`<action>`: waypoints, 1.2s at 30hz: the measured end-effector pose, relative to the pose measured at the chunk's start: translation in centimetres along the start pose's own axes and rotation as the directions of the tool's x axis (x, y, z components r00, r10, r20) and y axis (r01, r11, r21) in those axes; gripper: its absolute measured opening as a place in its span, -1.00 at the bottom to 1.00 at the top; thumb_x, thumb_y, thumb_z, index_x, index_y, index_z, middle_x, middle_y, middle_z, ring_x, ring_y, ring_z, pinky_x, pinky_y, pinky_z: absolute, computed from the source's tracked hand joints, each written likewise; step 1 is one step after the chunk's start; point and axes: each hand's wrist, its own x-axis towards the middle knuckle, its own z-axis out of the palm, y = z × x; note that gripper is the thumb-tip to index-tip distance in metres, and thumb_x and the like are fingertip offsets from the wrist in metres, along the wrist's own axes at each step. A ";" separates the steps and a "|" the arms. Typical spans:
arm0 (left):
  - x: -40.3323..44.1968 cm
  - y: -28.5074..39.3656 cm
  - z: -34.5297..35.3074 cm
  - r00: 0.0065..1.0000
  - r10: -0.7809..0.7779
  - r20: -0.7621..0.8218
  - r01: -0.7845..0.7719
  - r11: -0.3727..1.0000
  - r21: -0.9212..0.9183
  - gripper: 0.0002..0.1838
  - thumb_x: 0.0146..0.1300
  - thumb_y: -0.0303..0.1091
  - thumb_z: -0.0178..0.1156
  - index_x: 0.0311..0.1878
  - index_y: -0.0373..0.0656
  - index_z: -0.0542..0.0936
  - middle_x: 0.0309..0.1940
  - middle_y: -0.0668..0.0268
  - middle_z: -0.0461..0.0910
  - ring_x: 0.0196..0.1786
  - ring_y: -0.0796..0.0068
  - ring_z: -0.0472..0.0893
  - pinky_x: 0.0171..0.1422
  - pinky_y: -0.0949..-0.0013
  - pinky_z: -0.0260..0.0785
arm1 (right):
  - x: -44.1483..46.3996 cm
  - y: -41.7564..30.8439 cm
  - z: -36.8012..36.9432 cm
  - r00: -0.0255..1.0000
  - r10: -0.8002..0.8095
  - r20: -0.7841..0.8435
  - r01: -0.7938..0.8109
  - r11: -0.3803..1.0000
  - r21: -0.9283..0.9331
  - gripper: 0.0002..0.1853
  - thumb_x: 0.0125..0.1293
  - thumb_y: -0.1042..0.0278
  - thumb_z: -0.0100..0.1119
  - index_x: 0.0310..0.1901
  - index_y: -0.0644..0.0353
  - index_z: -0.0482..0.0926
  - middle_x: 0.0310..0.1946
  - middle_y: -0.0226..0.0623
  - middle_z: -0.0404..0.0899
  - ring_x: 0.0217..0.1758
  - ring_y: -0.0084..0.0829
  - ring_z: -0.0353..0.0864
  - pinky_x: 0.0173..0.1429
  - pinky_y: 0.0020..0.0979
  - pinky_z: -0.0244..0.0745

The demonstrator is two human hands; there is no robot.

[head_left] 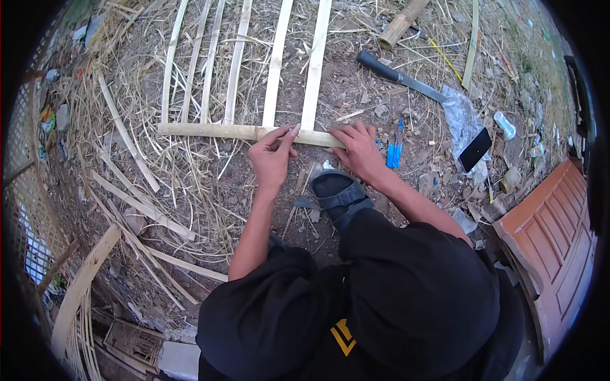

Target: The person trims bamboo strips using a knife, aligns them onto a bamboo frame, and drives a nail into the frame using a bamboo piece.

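Note:
A pale bamboo strip (216, 131) lies crosswise on the ground in front of me, with several long upright slats (276, 63) meeting it along its far side. My left hand (272, 159) is at this crosswise strip, near the two rightmost slats. Its thumb and forefinger are pinched together; whatever is between them is too small to make out. Around the strip's right end, my right hand (361, 151) has its fingers curled. My sandalled foot (337, 189) stands just below that end.
To the right lie a black-handled machete (400, 77), a blue packet (394, 152), a phone (475, 150) on clear plastic and a white bottle (505, 126). A bamboo pole piece (403, 24) is farther off. Loose strips (143, 206) and shavings litter the left. A brown panel (553, 235) leans at right.

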 end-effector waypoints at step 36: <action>0.4 -2.3 1.8 0.997 0.077 -0.025 -0.076 0.996 0.041 -0.84 0.21 -0.50 0.34 -0.14 -0.25 0.74 -0.58 0.37 0.63 -0.65 0.75 0.45 -0.57 0.60 0.25 | -0.2 0.4 0.9 0.996 0.025 -0.091 -0.021 0.999 0.041 -0.57 0.09 0.22 0.40 0.03 0.07 0.67 -0.11 -0.41 0.58 -0.01 -0.35 0.46 0.09 -0.23 0.21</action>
